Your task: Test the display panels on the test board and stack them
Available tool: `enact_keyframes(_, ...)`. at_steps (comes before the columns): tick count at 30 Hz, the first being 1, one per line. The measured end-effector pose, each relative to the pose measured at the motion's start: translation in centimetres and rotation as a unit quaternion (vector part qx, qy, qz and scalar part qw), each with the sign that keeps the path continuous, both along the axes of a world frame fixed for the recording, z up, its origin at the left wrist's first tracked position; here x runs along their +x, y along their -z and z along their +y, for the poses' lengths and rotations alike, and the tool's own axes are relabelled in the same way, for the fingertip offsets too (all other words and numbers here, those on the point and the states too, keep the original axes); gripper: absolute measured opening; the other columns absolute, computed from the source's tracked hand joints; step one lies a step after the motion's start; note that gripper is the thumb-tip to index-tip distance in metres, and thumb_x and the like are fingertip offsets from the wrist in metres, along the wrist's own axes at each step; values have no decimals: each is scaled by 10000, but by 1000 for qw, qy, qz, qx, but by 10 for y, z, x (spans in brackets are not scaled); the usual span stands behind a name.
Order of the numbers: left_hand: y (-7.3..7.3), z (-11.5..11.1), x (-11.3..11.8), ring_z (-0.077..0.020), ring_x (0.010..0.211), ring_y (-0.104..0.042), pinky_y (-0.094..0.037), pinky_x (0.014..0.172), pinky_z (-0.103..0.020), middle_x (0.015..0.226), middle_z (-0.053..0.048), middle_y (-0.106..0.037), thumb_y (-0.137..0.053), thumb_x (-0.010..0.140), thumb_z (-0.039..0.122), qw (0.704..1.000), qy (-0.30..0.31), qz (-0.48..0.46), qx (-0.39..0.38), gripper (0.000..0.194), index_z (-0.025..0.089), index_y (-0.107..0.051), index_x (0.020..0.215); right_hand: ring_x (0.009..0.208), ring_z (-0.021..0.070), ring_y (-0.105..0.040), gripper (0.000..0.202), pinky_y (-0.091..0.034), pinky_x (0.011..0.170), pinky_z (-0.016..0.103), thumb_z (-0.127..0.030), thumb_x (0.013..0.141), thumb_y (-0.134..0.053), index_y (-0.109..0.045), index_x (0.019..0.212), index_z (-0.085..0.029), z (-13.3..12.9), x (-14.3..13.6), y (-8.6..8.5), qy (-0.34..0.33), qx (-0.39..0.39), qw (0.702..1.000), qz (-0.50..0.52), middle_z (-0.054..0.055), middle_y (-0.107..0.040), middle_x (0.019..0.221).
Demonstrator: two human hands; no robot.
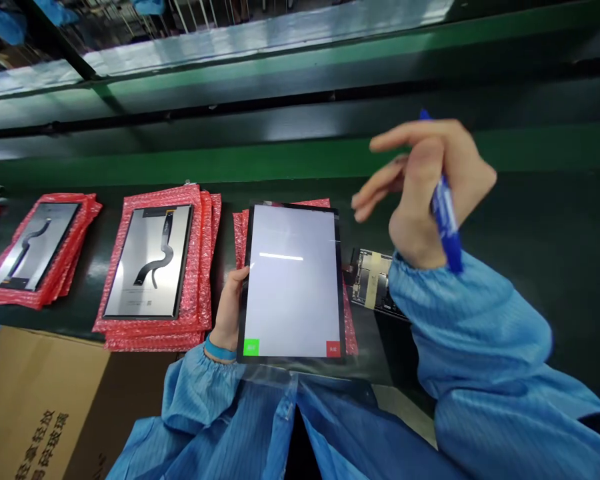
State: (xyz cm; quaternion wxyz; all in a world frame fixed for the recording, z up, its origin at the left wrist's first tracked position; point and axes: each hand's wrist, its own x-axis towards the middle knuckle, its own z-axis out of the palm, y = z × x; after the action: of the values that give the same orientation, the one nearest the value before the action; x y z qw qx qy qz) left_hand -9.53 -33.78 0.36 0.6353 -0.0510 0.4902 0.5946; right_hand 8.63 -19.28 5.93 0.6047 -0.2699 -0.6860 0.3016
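Note:
My left hand [229,310] grips the left edge of a tablet screen [293,283], thumb on its front border. The screen is lit white, with a green square at its lower left corner and a red one at its lower right. Its fingers are hidden behind the panel. Raised to the right of the screen, my right hand [430,187] holds a blue marker pen [446,223] between thumb and palm, its index and other fingers stretched out and touching nothing. A circuit board [373,280] with yellow tape lies below that hand, partly covered by the sleeve.
Display panels with flex cables, one a silver panel [153,263], lie on red bubble-wrap bags [205,267] to the left. More red bags [350,327] sit under the lit screen. A cardboard box [45,400] stands at the lower left. A green ledge [280,157] runs behind the dark worktop.

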Motion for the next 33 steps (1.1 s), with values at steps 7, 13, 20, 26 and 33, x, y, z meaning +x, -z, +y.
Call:
enact_keyframes(7,-2,0,-5,-299,976,-712,-557,866,-372,902,-48,-774,-691,701,303,999,10,17,40,254,149,-727,899,1410,425,-383,743,-395,1115,651,-537,770,-787,-555,1360,-149,-52,-15,27,-152,201,857,-449,178,-454,1500)
enact_keyframes(13,2,3,-8,-348,1017,-700,-553,894,-421,950,-101,-774,-692,692,343,997,46,-43,48,313,117,-738,903,1179,267,-654,125,-591,970,409,-259,950,-628,-696,1028,-187,-68,-10,53,-48,290,860,-417,136,-675,1260)
enact_keyframes(20,5,6,-11,-307,846,-734,-591,755,-369,759,-59,-755,-690,667,320,1000,9,-25,3,222,143,-730,795,921,230,-745,267,-614,780,328,-174,921,-623,-709,1146,-289,-63,53,56,168,114,934,-295,34,-738,1143)
enact_keyframes(26,3,7,-14,-290,822,-734,-602,715,-348,721,-38,-739,-668,665,329,999,-9,18,-46,201,166,-713,774,686,224,-738,219,-603,690,349,-298,934,-576,-760,975,-186,-56,112,113,270,-79,909,-306,42,-759,782)
enact_keyframes(33,5,7,-16,-288,875,-727,-609,721,-343,701,-22,-717,-609,713,333,996,3,60,-59,149,207,-686,731,583,185,-682,232,-561,612,295,-298,881,-550,-756,856,-194,-59,120,133,306,-101,877,-356,21,-697,647)
